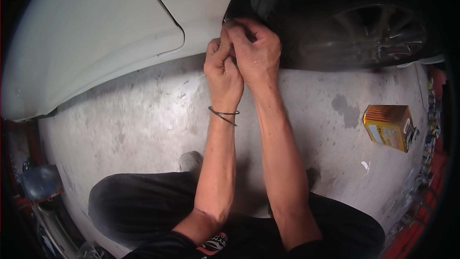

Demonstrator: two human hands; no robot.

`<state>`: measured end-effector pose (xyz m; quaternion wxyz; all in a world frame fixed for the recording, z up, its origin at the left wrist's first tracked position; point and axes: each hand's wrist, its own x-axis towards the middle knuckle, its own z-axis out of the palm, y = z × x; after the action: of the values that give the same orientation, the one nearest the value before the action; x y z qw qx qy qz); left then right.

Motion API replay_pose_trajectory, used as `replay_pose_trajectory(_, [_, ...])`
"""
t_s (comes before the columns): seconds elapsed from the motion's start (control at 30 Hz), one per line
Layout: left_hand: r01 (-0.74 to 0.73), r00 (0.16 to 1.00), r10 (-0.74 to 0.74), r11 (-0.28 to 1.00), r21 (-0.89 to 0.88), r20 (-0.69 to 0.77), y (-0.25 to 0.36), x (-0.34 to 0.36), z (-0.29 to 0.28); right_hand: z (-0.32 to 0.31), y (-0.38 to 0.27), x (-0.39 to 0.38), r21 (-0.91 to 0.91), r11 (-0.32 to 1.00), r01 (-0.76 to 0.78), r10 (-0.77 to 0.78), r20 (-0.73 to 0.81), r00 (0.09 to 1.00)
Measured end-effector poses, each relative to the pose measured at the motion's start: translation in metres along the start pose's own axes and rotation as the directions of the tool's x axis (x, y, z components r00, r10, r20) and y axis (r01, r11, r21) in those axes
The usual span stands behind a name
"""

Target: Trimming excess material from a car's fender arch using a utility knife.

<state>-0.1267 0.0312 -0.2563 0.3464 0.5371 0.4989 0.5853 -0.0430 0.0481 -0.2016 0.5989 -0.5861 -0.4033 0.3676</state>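
Observation:
My left hand [223, 67] is closed, with its fingers curled and its thumb pointing up toward the edge of the wheel arch. Beside and slightly above it, my right hand [258, 50] pinches at the same spot, thumb and fingers together. Both hands meet at the lower front corner of the white car body panel [201, 14], where it borders the dark wheel arch [239, 0]. Whatever lies between the fingertips is hidden or too small to name. A dark cord bracelet [223, 113] circles my left wrist.
A wheel [378, 38] with a spoked rim stands to the right inside the arch. On the grey concrete floor [143, 110] sits a gold-orange rectangular metal can [387, 125]. Red shelving or cabinets with assorted items [429, 163] line the right edge. A dark blue container [42, 182] is at the left.

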Motion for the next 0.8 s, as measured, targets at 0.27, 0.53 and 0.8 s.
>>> replay_pose_trajectory(0.27, [0.023, 1.000, -0.023, 0.999, -0.041, -0.020, 0.008, 0.002, 0.002, 0.001, -0.008, 0.002, 0.173, 0.984, 0.038, -0.040, 0.005, 0.999])
replay_pose_trajectory(0.53, [-0.004, 1.000, 0.004, 1.000, -0.027, -0.009, 0.004, 0.001, 0.004, 0.009, -0.001, -0.005, 0.055, 0.971, 0.232, -0.222, -0.143, 0.964])
replay_pose_trajectory(0.8, [-0.065, 0.998, 0.064, 0.997, 0.051, 0.012, 0.005, 0.001, 0.002, 0.012, -0.003, -0.006, 0.102, 0.962, 0.253, -0.239, -0.131, 0.962])
